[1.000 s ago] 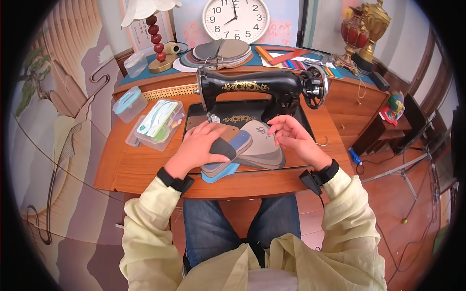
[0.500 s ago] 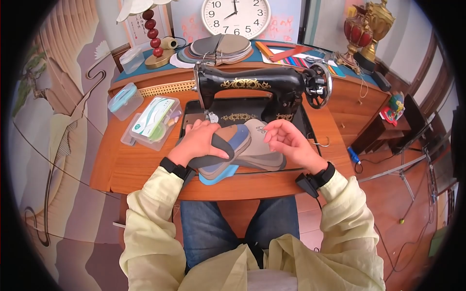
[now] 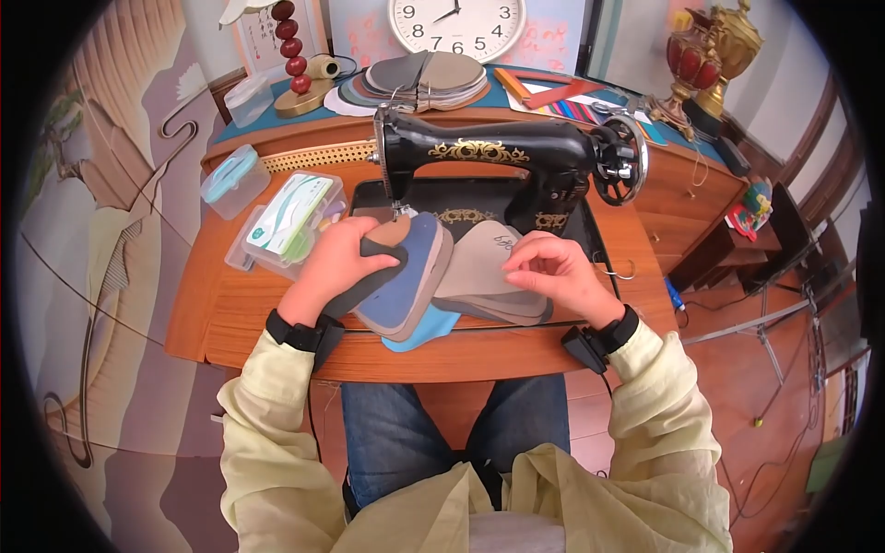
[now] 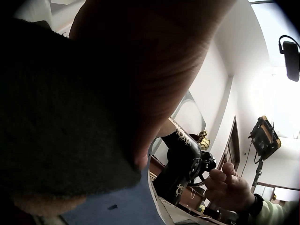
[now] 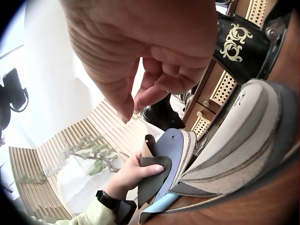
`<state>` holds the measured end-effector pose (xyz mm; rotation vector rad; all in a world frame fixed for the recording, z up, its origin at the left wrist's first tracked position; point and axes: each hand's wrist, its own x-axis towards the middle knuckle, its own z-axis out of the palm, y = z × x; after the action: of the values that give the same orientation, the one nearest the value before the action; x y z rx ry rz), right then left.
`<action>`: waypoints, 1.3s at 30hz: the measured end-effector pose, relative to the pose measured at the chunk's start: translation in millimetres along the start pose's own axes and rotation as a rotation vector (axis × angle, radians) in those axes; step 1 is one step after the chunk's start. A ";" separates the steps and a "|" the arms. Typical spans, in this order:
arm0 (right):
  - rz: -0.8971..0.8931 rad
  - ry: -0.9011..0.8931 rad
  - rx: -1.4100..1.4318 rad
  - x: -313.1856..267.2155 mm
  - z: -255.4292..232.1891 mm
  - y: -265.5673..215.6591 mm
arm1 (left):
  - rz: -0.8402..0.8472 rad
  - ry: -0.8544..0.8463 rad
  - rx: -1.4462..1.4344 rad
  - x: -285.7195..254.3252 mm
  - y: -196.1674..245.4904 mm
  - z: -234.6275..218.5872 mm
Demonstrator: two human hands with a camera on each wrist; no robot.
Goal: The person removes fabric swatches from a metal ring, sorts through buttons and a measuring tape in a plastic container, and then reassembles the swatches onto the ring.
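Observation:
My left hand [image 3: 332, 264] grips a dark grey insole-shaped piece [image 3: 348, 297], thumb on top, with a brown piece [image 3: 388, 234] beside its fingers. Blue-topped layers [image 3: 402, 282] slant beneath, over a light blue piece [image 3: 422, 330]. To their right lies a fanned stack of grey pieces [image 3: 475, 267], its top one marked in ink. Over that stack's right side hangs my right hand [image 3: 564, 278], fingers loosely bent and nothing visible between them. The right wrist view shows the left thumb on the dark piece [image 5: 154, 180]. Dark cloth-like material [image 4: 61, 117] fills much of the left wrist view.
Behind the pieces stands a black sewing machine [image 3: 489, 152], its needle end close to the left hand. Clear plastic boxes [image 3: 293, 221] stand at the left. A lamp [image 3: 297, 92], more stacked pieces [image 3: 419, 78] and a clock [image 3: 458, 23] are at the back.
My left hand has moved left with the dark grey piece. The blue-topped layers have shifted left and turned more upright, showing more of the blue. My right hand stays over the grey stack.

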<state>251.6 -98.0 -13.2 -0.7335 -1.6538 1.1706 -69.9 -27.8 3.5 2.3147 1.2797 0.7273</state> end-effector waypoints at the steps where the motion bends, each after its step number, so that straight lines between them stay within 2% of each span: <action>1: -0.001 -0.003 -0.010 0.9 -0.3 1.8 | -0.022 -0.001 -0.004 -0.7 -2.1 -1.4; 4: -0.006 -0.008 -0.021 4.8 -0.6 6.8 | -0.093 0.089 0.028 -5.5 1.8 -9.1; 7: -0.005 -0.009 -0.015 10.9 1.8 6.7 | -0.092 0.241 0.340 -8.7 3.3 -10.2; 10: -0.001 -0.012 -0.029 17.6 2.0 8.7 | -0.107 0.275 0.561 -9.4 16.9 -8.9; 13: 0.017 -0.012 -0.031 24.2 1.6 11.9 | 0.058 0.392 0.596 -5.5 25.7 -1.9; 16: 0.056 -0.013 -0.056 29.6 0.2 13.9 | 0.278 0.332 0.469 5.5 37.4 1.9; 19: 0.054 -0.005 -0.069 37.9 -1.0 21.0 | 0.345 0.088 0.132 23.7 36.0 16.5; 20: 0.062 -0.008 -0.078 40.1 -2.0 22.2 | 0.345 0.072 0.027 29.0 40.5 22.1; 24: 0.146 0.013 -0.155 46.9 -5.9 26.8 | 0.423 -0.059 0.020 48.5 35.8 41.1; 27: 0.319 -0.046 -0.060 46.8 -11.8 38.6 | 0.415 -0.106 0.029 55.4 39.4 48.4; 30: 0.364 -0.092 0.031 46.1 -11.8 45.3 | 0.395 -0.156 0.001 55.3 40.0 55.7; 39: 0.373 -0.155 -0.070 48.1 -9.7 45.2 | 0.408 -0.238 0.017 54.3 44.1 62.3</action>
<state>240.5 -36.8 -37.4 -1.0509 -1.7389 1.4659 21.2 -9.0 -7.0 2.6149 0.7213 0.5380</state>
